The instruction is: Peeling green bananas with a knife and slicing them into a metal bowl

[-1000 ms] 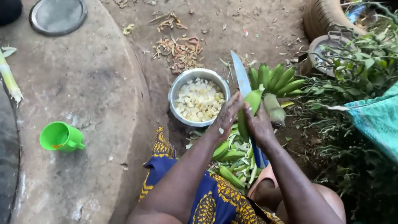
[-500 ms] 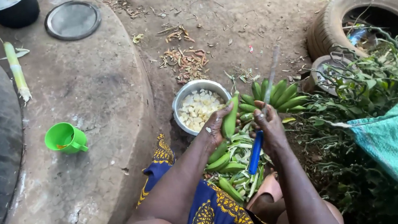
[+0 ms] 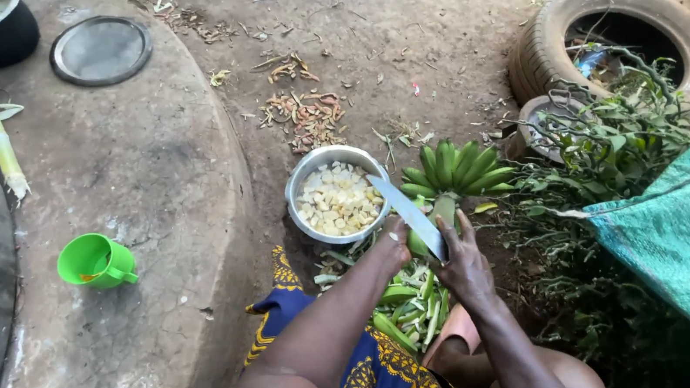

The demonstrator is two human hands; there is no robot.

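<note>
Head view: our right hand [image 3: 463, 265] grips the knife [image 3: 407, 213], our left hand [image 3: 392, 245] clasps a green banana [image 3: 439, 213] — the bowl [image 3: 337, 204] is half full of pieces, a bunch [image 3: 457, 167] left unpeeled.

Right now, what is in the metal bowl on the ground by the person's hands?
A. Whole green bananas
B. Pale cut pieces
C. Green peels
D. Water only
B: the bowl holds pale, cream-coloured chunks, while the green bananas lie beside it and the peels are heaped below the hands.
</note>
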